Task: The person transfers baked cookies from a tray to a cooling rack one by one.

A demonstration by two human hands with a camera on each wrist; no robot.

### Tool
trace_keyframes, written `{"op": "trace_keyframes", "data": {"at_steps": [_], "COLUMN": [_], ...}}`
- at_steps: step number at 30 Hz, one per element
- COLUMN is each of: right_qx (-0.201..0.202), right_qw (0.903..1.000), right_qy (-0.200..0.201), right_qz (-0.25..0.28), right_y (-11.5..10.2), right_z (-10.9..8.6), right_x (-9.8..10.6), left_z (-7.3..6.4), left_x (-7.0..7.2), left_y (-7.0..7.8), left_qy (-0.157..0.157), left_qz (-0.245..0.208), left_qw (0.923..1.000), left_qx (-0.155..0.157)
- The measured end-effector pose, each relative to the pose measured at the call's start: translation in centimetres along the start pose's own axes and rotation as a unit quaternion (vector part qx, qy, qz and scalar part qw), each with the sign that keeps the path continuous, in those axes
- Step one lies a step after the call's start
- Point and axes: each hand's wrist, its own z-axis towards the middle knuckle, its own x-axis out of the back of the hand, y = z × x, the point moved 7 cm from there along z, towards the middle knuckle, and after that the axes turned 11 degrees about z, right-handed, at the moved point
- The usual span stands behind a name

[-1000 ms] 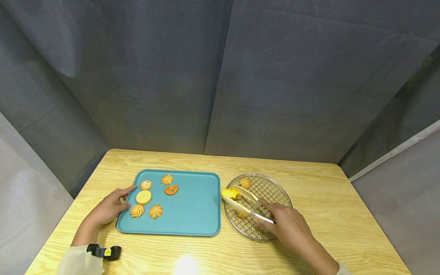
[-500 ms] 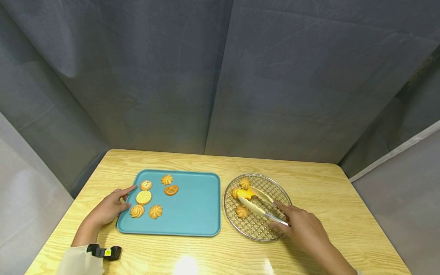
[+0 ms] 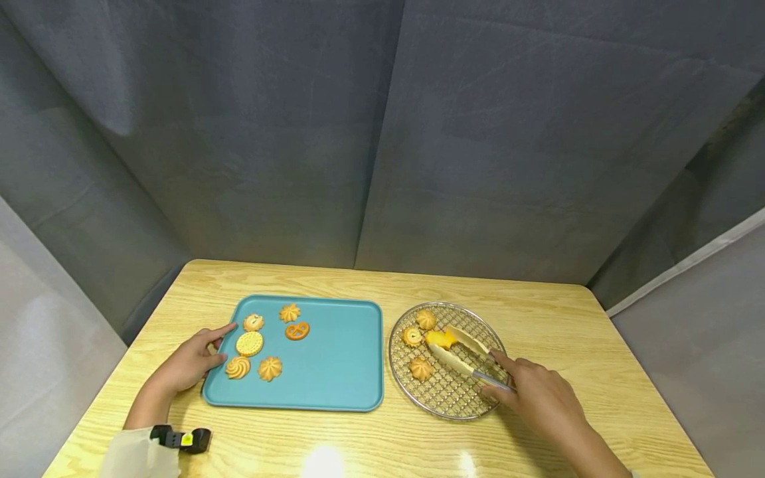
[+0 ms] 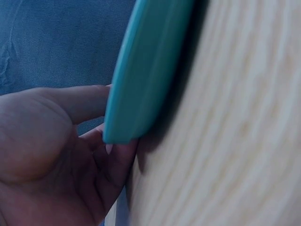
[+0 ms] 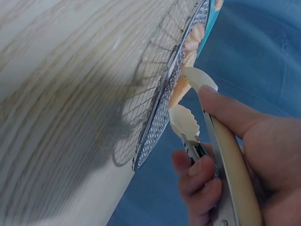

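Curtains [image 3: 335,126] in dark grey, hung behind everything, with paler panels at both sides. In front of them, a pale wood-grain table [image 3: 556,332], with bright glare along the near side. Toward the left, a blue-green rectangular tray [image 3: 340,355]. Just right of it, a round wire rack [image 3: 448,395] with a metal rim. At the tray's left edge, the left hand [image 3: 190,358], pinching the rim between thumb and curled fingers. By the rack's right side, the right hand [image 3: 538,395], wrapped round metal tongs [image 3: 452,361] with cream-coloured ends. On the left cuff, a dark strap [image 3: 173,438]. Between the tong ends, a yellow piece [image 3: 441,339], on or just above the mesh; squeezed or merely flanked, cannot tell. Smaller still, on the tray: a flat round biscuit [image 3: 249,344], a swirled biscuit [image 3: 238,368], two star-shaped biscuits [image 3: 270,368], a crimped biscuit [image 3: 254,322] and a pretzel [image 3: 297,330]. On the rack, left of the tongs: two ridged biscuits [image 3: 421,368], and between these a pale-centred biscuit [image 3: 412,336].
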Motion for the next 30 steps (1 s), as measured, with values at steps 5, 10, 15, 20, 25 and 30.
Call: {"op": "trace_keyframes", "data": {"at_steps": [5, 10, 15, 20, 25, 30], "right_qx": [0.004, 0.003, 0.001, -0.005, -0.006, 0.012], "right_qw": [1.0000, 0.9999, 0.9999, 0.9998, 0.9997, 0.9997], "right_qy": [-0.005, -0.013, -0.016, -0.015, -0.013, -0.005], "right_qz": [-0.006, -0.007, -0.003, 0.011, 0.020, 0.018], "right_y": [0.1, 0.3, 0.4, 0.2, -0.1, -0.9], "right_z": [0.0, 0.2, 0.2, 0.1, 0.2, 0.5], "right_x": [-0.2, -0.4, -0.5, -0.4, -0.2, -0.3], "left_z": [0.0, 0.0, 0.0, 0.0, 0.0, 0.1], "left_x": [0.0, -0.1, -0.1, -0.1, 0.0, 0.1], "left_y": [0.1, 0.0, -0.2, -0.1, 0.1, 0.0], "left_qy": [0.002, -0.001, -0.004, -0.005, 0.002, 0.007], "left_qz": [0.000, -0.006, -0.011, -0.014, -0.008, -0.005], "left_qw": [1.0000, 1.0000, 0.9999, 0.9999, 1.0000, 1.0000], "left_qx": [-0.001, 0.001, 0.003, 0.002, 0.000, -0.001]}}
